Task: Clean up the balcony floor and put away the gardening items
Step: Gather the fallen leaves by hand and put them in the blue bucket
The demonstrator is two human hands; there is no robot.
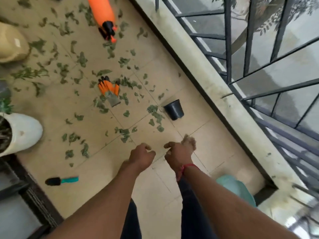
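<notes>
Orange gloves [108,88] lie well beyond left grip [140,156] and right grip [177,153].

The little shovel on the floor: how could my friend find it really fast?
Start at the big white pot on the left side of the balcony floor. Just nearer the person than that pot, close to the dark woven edge, lies the little shovel. It alone has a black scoop and a blue-green handle, unlike the orange gloves and orange sprayer.

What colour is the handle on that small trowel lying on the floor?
Teal; the trowel shows best in the head view.
</notes>
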